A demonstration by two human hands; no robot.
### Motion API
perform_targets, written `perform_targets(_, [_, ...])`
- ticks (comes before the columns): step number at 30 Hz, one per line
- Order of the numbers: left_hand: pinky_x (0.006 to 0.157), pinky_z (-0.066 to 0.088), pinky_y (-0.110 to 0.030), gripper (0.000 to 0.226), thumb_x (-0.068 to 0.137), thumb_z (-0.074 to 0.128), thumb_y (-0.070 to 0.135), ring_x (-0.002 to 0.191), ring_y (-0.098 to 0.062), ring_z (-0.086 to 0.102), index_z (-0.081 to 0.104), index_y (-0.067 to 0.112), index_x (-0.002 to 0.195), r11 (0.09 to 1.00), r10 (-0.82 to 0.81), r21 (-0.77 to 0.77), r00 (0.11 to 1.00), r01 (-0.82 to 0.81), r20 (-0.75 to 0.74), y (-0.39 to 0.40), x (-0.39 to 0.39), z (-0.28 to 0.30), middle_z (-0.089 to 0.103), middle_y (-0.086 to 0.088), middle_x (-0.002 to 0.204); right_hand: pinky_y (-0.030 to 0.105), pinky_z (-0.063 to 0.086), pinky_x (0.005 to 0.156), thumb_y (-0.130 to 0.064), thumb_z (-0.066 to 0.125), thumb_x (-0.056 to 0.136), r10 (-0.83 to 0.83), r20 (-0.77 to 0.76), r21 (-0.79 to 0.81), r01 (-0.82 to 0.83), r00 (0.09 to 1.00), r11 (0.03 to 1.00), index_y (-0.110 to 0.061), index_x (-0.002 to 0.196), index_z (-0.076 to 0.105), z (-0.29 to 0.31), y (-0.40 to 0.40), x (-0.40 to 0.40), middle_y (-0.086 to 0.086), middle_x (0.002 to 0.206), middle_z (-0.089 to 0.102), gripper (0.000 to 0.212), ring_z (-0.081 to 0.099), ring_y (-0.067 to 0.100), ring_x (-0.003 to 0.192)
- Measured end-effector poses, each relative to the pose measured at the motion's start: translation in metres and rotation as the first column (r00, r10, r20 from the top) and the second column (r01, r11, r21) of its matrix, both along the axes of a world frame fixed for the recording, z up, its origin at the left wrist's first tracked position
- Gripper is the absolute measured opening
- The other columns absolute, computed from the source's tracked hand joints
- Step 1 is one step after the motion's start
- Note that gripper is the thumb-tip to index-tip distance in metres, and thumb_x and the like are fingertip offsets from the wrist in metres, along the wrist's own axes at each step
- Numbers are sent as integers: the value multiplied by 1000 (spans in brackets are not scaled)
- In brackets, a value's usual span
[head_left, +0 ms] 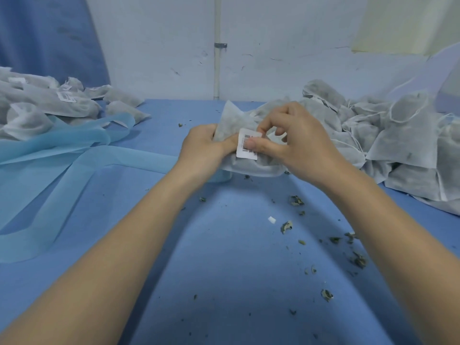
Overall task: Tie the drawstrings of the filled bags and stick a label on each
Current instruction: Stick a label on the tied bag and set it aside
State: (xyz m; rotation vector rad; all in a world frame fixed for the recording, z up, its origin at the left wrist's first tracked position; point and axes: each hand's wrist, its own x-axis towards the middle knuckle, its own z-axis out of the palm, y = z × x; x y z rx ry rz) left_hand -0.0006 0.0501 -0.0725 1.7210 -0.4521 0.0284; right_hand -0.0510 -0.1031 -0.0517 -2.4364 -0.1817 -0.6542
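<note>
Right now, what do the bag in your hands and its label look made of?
Bag: thin white non-woven fabric, likely; matte, fibrous, dark filling showing through. Label: probably paper sticker, smooth white with a printed barcode, under the right hand thumb.

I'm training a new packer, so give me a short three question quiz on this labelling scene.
1. True or false: the right hand presses a barcode label onto the bag held by the left hand.
2. Which pile shows labels already stuck on: A) left pile, B) right pile?
3. What lies scattered on the blue table near the right forearm?

Key: 1 true; 2 A; 3 dried herb bits.
</note>
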Motion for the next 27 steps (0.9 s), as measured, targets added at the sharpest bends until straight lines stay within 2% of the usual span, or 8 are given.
perform_targets(3, [77,44,-35,26,84,69,24,81,-22,62,69,-2,89,994,-62,-95,997,57,-51,0,1,-1,71,-20,95,12,41,75,-35,77,77,-9,-10,71,10,1000,997,-30,78,56,0,-2,1,-8,99,52,22,53,-1,86])
perform_targets(5, [80,46,-38,19,86,66,22,82,-24,64,70,4,85,986,-97,-146,993,86,-73,1,1,0,70,-15,90,20,49,75,-34,80,73,10,-30,202,-3,999,979,-27,92,53,-2,-2,1,-8,102,59,34,61,4,90])
perform_targets(7, [83,49,-39,26,78,70,31,85,-24,66,71,6,87,977,-156,-161,985,142,-78,2,1,1,71,-12,91,27,53,76,-30,82,72,52,-61,354,-27,997,935,-26,102,49,-3,-3,0,-8,101,63,45,65,8,88])
perform_targets(9, [88,51,-39,32,68,76,31,92,-23,69,72,9,91,974,-203,-118,978,196,-52,3,-2,0,73,-8,95,30,53,77,-28,80,73,75,-84,417,-33,994,908,-27,105,53,-5,-4,1,-7,98,67,42,68,13,88])
perform_targets(13, [89,54,-43,27,65,83,6,90,-25,70,71,10,88,989,-146,-38,989,146,4,1,-4,-1,74,-8,92,24,54,79,-26,75,81,162,-47,539,-111,986,835,-23,97,66,-6,-4,2,-6,90,72,19,69,9,84])
perform_targets(21, [60,49,-19,25,65,82,3,61,-7,62,67,23,62,987,-137,-74,988,142,69,-6,-8,-1,66,11,61,27,53,75,-19,77,79,20,119,558,-84,993,826,-21,80,72,-12,0,7,-4,78,71,6,66,10,75])
perform_targets(25, [74,51,-35,22,60,82,10,77,-24,68,71,10,79,976,-100,-199,992,82,-80,-12,-11,-2,73,-7,81,17,47,73,-29,70,86,36,99,527,-83,994,846,-32,81,72,-17,-1,7,-17,77,71,5,65,-2,77])
perform_targets(27, [70,47,-33,10,72,76,16,71,-22,65,70,9,77,954,-54,-298,986,5,-156,-13,-10,-1,69,-7,74,12,46,77,-32,69,86,138,35,568,-134,990,812,-38,93,69,-21,-2,6,-19,90,69,9,63,-6,84])
